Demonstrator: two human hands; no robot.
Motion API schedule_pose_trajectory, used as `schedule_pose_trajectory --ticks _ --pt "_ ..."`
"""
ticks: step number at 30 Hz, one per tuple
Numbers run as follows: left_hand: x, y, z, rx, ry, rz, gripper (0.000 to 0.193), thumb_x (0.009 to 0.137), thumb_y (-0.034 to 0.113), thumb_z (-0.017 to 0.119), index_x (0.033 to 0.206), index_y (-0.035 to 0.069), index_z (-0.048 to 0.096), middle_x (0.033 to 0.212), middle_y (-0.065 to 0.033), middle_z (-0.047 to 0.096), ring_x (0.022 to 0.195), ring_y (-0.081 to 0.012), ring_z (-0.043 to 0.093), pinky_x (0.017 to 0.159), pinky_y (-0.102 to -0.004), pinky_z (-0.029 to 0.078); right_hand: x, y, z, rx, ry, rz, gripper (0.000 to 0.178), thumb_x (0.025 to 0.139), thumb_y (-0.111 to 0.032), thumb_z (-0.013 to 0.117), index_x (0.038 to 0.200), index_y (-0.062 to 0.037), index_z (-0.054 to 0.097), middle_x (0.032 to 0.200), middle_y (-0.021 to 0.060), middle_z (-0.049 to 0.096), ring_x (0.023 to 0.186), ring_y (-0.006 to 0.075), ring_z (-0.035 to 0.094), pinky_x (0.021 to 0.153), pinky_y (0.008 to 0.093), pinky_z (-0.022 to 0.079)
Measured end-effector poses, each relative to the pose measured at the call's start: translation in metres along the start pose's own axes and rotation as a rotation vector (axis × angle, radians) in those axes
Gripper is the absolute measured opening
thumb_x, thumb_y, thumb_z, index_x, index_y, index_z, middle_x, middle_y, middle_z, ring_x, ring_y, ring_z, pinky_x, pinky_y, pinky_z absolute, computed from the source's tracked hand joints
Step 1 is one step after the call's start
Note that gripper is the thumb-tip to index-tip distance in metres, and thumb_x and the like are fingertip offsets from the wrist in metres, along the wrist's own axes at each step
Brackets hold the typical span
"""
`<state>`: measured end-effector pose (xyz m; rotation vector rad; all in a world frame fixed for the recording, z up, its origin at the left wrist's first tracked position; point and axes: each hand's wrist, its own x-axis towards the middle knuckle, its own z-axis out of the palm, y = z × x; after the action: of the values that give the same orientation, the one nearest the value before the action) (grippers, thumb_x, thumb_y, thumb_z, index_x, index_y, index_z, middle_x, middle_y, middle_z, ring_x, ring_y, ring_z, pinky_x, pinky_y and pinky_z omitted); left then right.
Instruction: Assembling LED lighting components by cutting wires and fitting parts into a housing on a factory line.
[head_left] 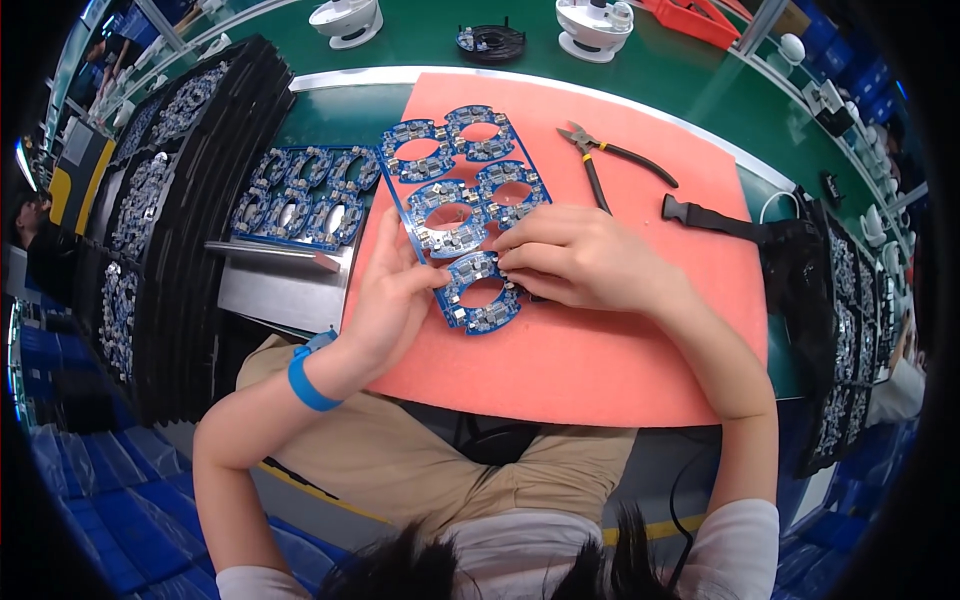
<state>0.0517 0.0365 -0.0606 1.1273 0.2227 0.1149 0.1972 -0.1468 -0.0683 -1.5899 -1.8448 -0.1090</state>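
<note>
At the dial's centre, over the pink foam mat [620, 370], the blue circuit-board panel [478, 212] is gripped along its left edge by the left hand [388, 290], seemingly as a brace, while the right hand [590, 260] pinches its lowest ring. Black-handled cutters [590, 152] lie at two o'clock, probably for easy reach. Green tabletop [420, 35] spreads toward twelve; black trays [165, 340] stack at nine.
</note>
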Motion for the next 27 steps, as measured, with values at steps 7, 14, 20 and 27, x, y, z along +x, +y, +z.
schedule_pose_trajectory --ticks 7,14,20,27 --pt "0.000 -0.005 -0.004 -0.015 0.029 -0.020 0.069 0.078 -0.016 0.043 0.140 0.009 0.028 0.134 -0.0123 0.049 0.125 -0.0252 0.053 0.103 -0.0397 0.047 0.001 -0.009 0.005 -0.007 -0.033 0.186 0.021 0.076 -0.008 0.075 0.094 -0.0040 0.066 0.100 0.0072 0.068 0.090 0.0258 0.066 0.077 0.0389 0.056" --pt "0.000 -0.005 -0.001 0.029 0.001 0.012 0.089 0.073 -0.015 0.044 0.153 0.011 0.016 0.143 -0.0120 0.043 0.133 -0.0253 0.045 0.108 -0.0401 0.042 0.004 -0.007 0.020 -0.112 0.083 -0.007 0.028 0.074 -0.011 0.077 0.100 -0.0089 0.067 0.102 0.0039 0.068 0.092 0.0238 0.065 0.076 0.0355 0.053" --pt "0.001 -0.009 -0.002 0.017 0.001 0.080 0.071 0.079 -0.017 0.045 0.141 0.009 0.025 0.131 -0.0132 0.052 0.120 -0.0236 0.057 0.098 -0.0361 0.051 0.004 -0.007 0.030 -0.037 0.110 0.081 0.024 0.074 -0.009 0.076 0.096 -0.0099 0.067 0.102 0.0036 0.067 0.091 0.0230 0.065 0.076 0.0372 0.052" --pt "0.001 -0.008 -0.002 0.020 -0.015 0.057 0.070 0.079 -0.017 0.045 0.141 0.008 0.025 0.131 -0.0131 0.052 0.120 -0.0235 0.057 0.099 -0.0365 0.051 0.008 -0.009 0.028 -0.153 0.149 -0.040 0.015 0.076 -0.011 0.073 0.088 -0.0078 0.063 0.095 0.0007 0.065 0.088 0.0206 0.064 0.075 0.0354 0.051"
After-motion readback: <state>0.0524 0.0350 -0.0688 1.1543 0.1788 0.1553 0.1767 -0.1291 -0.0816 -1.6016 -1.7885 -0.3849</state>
